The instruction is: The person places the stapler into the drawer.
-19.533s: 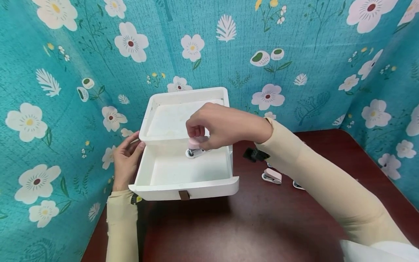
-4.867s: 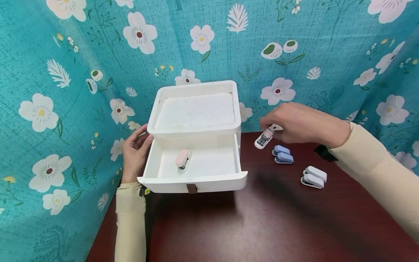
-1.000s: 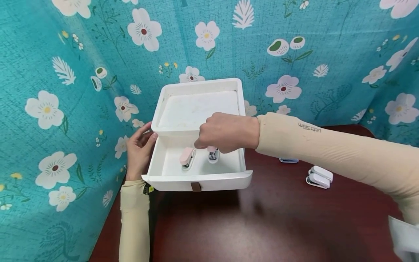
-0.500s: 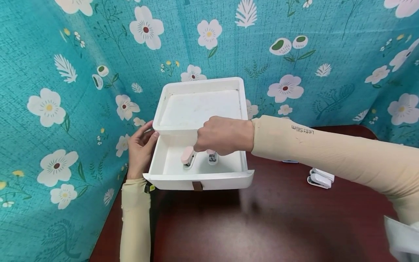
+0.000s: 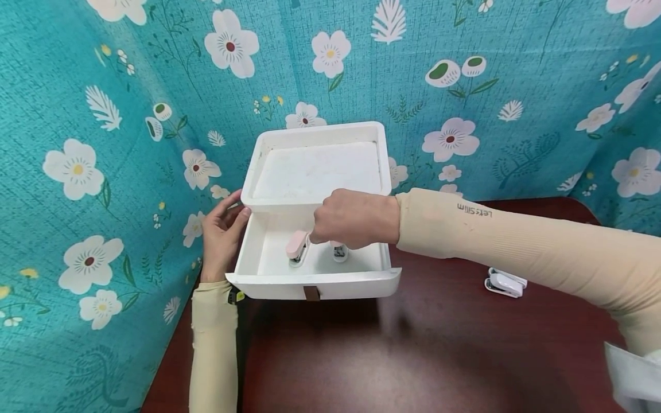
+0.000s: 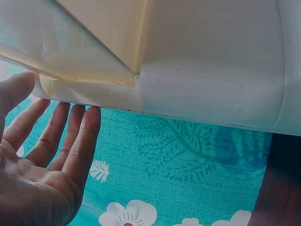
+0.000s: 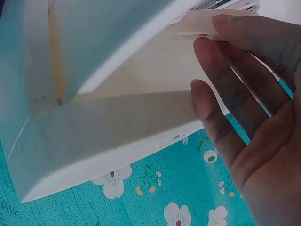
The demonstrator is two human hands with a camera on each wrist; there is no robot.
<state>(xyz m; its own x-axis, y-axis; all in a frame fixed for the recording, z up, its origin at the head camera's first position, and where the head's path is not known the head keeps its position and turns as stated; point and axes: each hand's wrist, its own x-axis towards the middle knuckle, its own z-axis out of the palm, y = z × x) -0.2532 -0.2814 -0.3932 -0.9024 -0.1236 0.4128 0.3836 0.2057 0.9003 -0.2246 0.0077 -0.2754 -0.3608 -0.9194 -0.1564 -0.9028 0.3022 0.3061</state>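
The left forearm [image 5: 214,344] points forward at the left of the white drawer unit [image 5: 316,202]; the left hand [image 5: 219,241] touches that side of the unit with its fingertips, fingers loosely extended. The right forearm [image 5: 496,235] reaches across from the unit's right, and the right hand [image 5: 351,218] is over its open front, back upward, thumb and forefinger pinched close together.

Only legible txt: "Let's Slim" [image 5: 474,210] (punct. unclear), dk. letters, upside down in head view, on beige R sleeve [image 5: 521,238], approx. 3 o'clock. Yellow/blk tag [image 5: 236,296], approx. 8 o'clock: too sm. to read.
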